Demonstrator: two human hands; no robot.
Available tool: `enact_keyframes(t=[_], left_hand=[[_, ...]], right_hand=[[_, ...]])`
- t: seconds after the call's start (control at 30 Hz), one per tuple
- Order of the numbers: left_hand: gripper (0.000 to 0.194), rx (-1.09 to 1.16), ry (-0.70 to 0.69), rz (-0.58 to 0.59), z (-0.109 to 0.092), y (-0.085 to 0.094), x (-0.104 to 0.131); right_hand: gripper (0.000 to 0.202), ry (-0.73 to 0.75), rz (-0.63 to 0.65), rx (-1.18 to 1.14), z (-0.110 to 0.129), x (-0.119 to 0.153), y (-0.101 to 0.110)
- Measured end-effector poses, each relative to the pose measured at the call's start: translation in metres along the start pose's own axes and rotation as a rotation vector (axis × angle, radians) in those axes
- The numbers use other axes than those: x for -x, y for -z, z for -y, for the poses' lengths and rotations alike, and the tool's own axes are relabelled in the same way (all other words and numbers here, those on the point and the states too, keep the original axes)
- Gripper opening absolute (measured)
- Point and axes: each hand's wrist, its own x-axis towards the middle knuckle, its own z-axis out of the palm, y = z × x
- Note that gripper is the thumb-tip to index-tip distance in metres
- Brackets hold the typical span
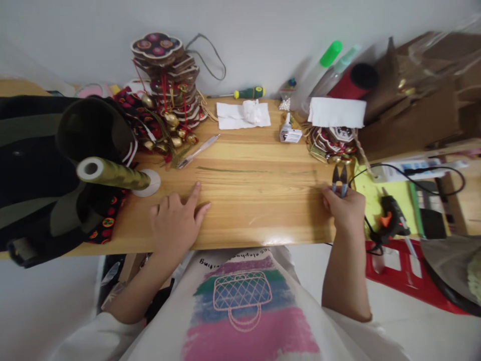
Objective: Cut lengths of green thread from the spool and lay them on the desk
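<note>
My left hand (176, 220) rests on the wooden table (263, 215), index finger and thumb apart, holding nothing. Its index fingertip lies just below the left end of a thin green cord (233, 170), which stretches across the tabletop toward my right hand. In my right hand (345, 205) is a pair of thread snips (339, 179), dark blades pointing away from me and slightly apart. The fingers wrap round its handles. Beyond my left hand lies a pen (199, 150). A spool of olive-green thread (114, 173) stands tilted to the left.
At the back left rise stacked flower-shaped ornaments (160, 50) with bells. A screwdriver (249, 93), folded tissue (227, 116) and small glue bottle (288, 131) line the back. On the right are more ornaments (328, 143), a glue gun (393, 215) with its cable and a cardboard box (417, 100).
</note>
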Motion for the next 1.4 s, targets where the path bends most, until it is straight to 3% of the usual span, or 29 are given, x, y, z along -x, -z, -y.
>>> enact_keyframes(t=[0.6,1.2,1.4], left_hand=[[0.062,0.03,-0.017,-0.014,0.002,-0.001,-0.002],[0.062,0.052,0.011,0.041,0.0,0.005,-0.004],[0.062,0.037,0.001,0.029,0.001,0.004,-0.004]], right_hand=[[0.031,0.125,-0.064,0.373,0.012,0.0,-0.011],[0.023,0.104,-0.174,0.386,0.006,-0.001,-0.017],[0.023,0.137,-0.193,0.262,-0.001,0.001,-0.014]])
